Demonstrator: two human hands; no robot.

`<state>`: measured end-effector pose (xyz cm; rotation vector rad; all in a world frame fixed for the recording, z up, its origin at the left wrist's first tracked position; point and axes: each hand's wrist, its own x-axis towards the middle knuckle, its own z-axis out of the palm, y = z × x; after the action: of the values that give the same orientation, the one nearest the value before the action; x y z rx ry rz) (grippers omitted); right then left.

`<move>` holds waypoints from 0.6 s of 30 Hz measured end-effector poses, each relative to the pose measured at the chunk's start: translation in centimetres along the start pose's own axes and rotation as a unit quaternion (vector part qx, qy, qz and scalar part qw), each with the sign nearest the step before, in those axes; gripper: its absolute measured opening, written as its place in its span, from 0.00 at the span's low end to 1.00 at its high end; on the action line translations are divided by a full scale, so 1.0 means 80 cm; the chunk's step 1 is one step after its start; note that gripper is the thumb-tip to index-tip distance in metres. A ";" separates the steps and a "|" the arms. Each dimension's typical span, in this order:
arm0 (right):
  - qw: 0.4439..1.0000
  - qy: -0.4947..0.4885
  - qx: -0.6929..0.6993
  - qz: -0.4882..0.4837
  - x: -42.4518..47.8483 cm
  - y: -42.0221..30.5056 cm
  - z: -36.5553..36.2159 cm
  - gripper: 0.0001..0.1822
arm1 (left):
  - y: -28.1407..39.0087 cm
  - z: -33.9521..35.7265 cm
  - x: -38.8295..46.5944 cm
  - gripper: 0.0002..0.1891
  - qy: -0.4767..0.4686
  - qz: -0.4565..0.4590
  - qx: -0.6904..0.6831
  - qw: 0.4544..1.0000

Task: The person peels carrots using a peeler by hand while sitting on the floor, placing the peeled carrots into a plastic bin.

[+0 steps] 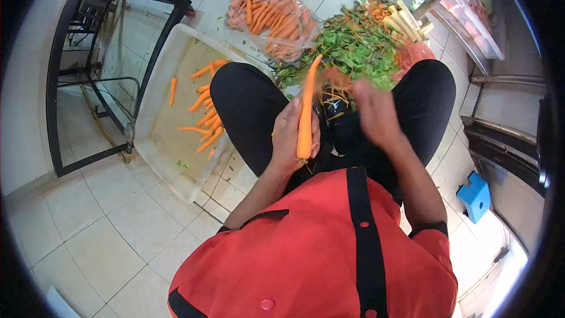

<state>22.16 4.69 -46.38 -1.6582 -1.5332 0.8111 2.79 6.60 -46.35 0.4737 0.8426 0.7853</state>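
My left hand (287,130) is wrapped around a long orange carrot (306,115). The carrot's thick stem end points toward my body and its thin tip points away. To its right, my right hand (375,110) is curled and blurred by motion. A small reddish tool (336,77) smears at its fingertips; the blur hides its exact kind. Beneath it, thin orange peelings (337,95) hang over a black shoe (334,107) between my knees. Left of my knee, several loose carrots (209,117) lie in a whitish plastic tub (161,141).
Ahead lies a clear plastic bag of carrots (273,17). Beside it spreads a heap of green leaf trimmings (359,48), with pale peeled stalks (404,22) at its right. A black metal frame (53,97) stands left; a blue stool (476,197) is at right on the tiled floor (106,238).
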 end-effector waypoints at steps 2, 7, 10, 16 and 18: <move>0.957 -0.169 -0.145 -0.186 -0.029 -0.026 0.012 0.15 | 0.000 -0.004 0.004 0.27 0.015 0.022 0.006 1.000; 0.948 -0.128 -0.225 -0.188 0.006 -0.008 0.026 0.13 | -0.003 -0.010 -0.004 0.26 -0.066 0.017 -0.010 0.998; 0.985 0.034 -0.172 0.000 0.068 0.044 -0.004 0.17 | 0.003 -0.005 -0.017 0.26 -0.099 -0.001 -0.026 0.995; 0.983 -0.086 -0.129 -0.100 -0.005 0.000 0.005 0.15 | 0.004 -0.006 -0.003 0.22 0.010 0.033 0.010 0.999; 0.959 -0.129 -0.132 -0.216 -0.036 -0.025 0.025 0.21 | 0.002 -0.008 0.002 0.22 0.023 0.038 0.023 0.999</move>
<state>19.14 2.04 -45.88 -1.3479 -2.1694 0.6188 2.30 6.88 -46.68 0.5325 0.8905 0.8515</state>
